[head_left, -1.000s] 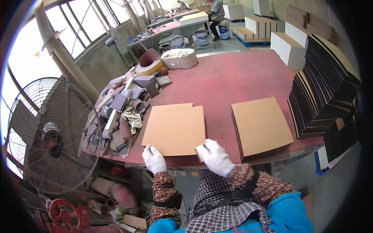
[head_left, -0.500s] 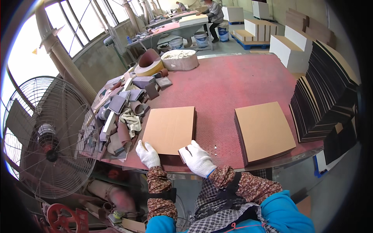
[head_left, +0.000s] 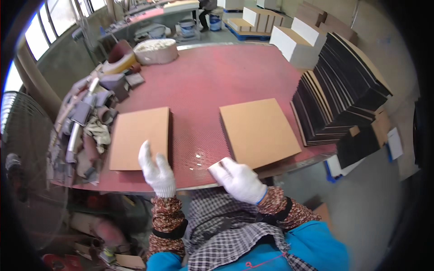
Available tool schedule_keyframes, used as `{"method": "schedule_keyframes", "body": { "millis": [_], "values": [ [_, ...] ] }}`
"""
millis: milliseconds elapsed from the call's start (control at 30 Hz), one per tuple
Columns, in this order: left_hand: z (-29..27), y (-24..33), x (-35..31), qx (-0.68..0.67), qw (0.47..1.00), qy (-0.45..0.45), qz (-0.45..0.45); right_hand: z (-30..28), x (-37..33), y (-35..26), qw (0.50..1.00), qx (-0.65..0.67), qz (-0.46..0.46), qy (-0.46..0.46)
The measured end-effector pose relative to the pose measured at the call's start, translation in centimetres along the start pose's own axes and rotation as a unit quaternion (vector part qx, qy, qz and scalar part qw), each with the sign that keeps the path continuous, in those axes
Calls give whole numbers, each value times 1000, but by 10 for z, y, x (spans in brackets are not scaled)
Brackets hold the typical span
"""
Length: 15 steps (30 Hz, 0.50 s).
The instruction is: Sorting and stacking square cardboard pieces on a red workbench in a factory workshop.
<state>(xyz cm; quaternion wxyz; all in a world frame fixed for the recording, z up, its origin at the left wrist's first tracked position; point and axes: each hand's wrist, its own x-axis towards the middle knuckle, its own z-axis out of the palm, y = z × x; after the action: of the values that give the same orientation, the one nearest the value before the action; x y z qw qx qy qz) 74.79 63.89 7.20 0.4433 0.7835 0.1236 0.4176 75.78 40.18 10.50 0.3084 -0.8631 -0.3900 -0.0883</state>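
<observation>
Both my hands wear white knitted gloves. My left hand [head_left: 158, 175] is open, thumb and fingers apart, over the near right corner of the left stack of brown boards [head_left: 138, 135]; nothing shows in it. My right hand [head_left: 242, 181] is closed at the table's front edge, beside the near left corner of the right stack of brown boards [head_left: 260, 133]. Its fingers pinch a small pale flat piece [head_left: 214, 167], mostly hidden by the glove, so its kind is unclear. Both stacks lie flat with dark sides.
Sanding blocks, rags and rolled abrasive sheets [head_left: 90, 122] crowd the left of the red table [head_left: 203, 77]. Tall stacks of black-edged boards [head_left: 334, 90] stand at right. A pale oval tub [head_left: 156, 52] sits at the far left. A caged fan [head_left: 27, 167] stands at left; a person [head_left: 205, 16] is behind.
My view has swung right. My left hand has come off the left stack's near left side and moved right, and my right hand has moved from that stack to beside the right one.
</observation>
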Motion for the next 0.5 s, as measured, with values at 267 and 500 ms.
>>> {"method": "schedule_keyframes", "body": {
  "millis": [267,500],
  "values": [
    [157,36,-25,-125,933,-291,-172,-104,-78,82,945,-265,185,-47],
    [189,45,-41,-80,928,-301,-205,-109,-84,108,900,-390,126,-148]
  ]
}}
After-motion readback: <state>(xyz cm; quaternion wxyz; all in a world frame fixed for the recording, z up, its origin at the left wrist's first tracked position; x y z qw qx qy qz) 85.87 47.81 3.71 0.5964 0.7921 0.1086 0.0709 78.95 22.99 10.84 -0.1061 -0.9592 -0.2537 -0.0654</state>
